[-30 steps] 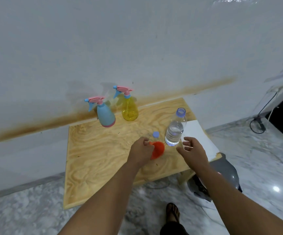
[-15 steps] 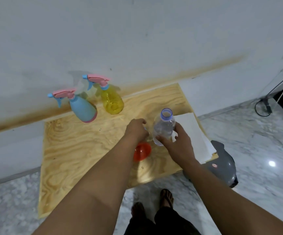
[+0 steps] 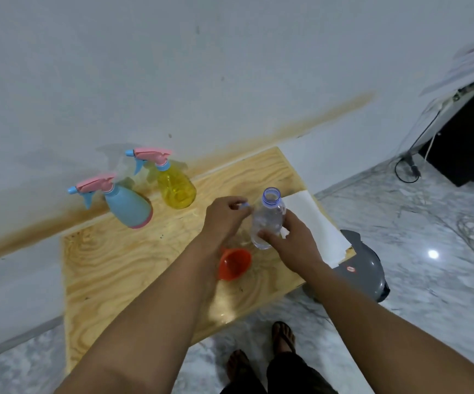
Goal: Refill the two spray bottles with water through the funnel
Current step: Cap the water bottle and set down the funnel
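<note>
Your right hand (image 3: 292, 240) grips the lower body of the water bottle (image 3: 268, 220), holding it upright so nothing spills from its open neck. Your left hand (image 3: 224, 214) pinches the small blue cap (image 3: 245, 205) just beside that neck (probably freshly removed or about to go back on). The orange funnel (image 3: 234, 264) lies on the desk (image 3: 110, 268) below your hands. Both spray bottles, blue (image 3: 129, 206) and yellow (image 3: 176, 186), stand capped near the wall, well apart from the funnel.

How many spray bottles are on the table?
2: a blue spray bottle at the back left by the wall, and a yellow spray bottle just right of it. None appear hidden.
</note>
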